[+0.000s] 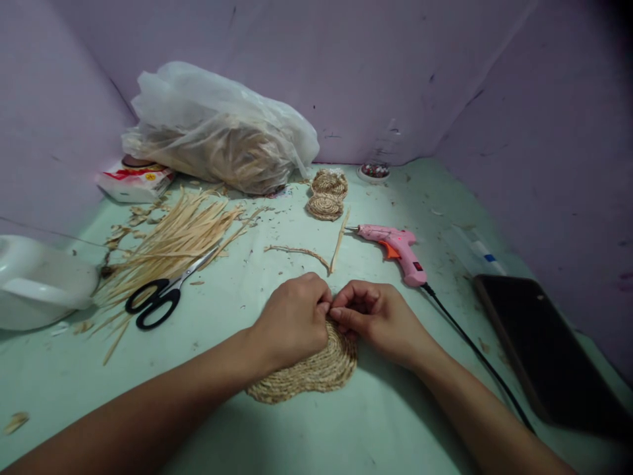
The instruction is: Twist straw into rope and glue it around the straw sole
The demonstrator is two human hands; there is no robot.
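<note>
A flat coiled straw mat [316,369] lies on the pale green table [386,422] close to me. My left hand [294,320] rests on its upper left part, fingers curled and pinched at the mat's top edge. My right hand [376,316] meets it from the right, fingers also pinched on the same edge of the braid. A loose braided straw cord [299,251] lies just beyond my hands, beside a single straw stick [339,243].
Black-handled scissors [161,297] lie left on a pile of straw strips [173,241]. A pink glue gun [395,249] with a black cord lies right, a dark tablet [534,349] further right. Two small coiled mats [326,194], a plastic bag of straw [217,132] and a white container [39,280] stand around.
</note>
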